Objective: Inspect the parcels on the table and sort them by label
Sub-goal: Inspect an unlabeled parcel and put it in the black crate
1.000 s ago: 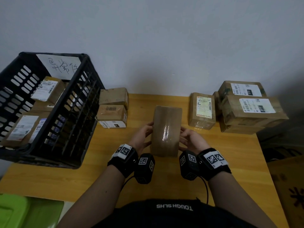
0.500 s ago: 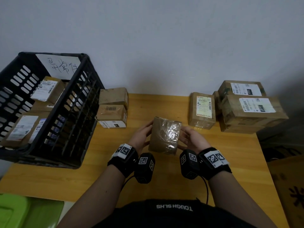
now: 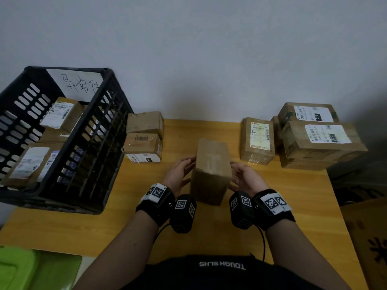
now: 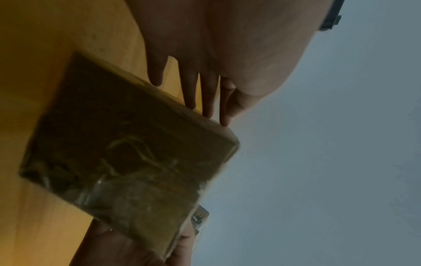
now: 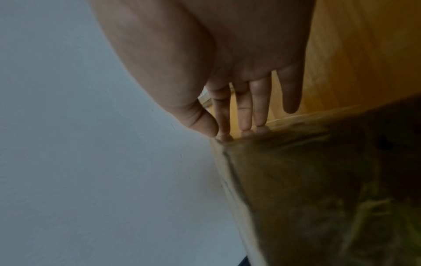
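A plain brown taped parcel (image 3: 211,170) stands on end above the middle of the wooden table (image 3: 293,206), tilted slightly away from me. My left hand (image 3: 181,171) presses its left side and my right hand (image 3: 244,177) its right side, both with straight fingers. No label shows on the faces turned toward me. In the left wrist view the left hand's fingertips (image 4: 191,100) touch the parcel's (image 4: 127,153) upper edge. The right hand's fingertips (image 5: 244,124) touch the parcel's (image 5: 318,180) edge in the right wrist view.
A black crate (image 3: 100,143) at the left holds several labelled parcels and carries a handwritten paper sign (image 3: 77,84). Two small parcels (image 3: 143,146) sit beside it. A labelled parcel (image 3: 258,139) and a stack of larger ones (image 3: 320,141) stand at the back right.
The parcel has been turned between my hands: its long taped face was up, then its crinkled end faced me, now a plain face is up. Both hands stayed on its sides.
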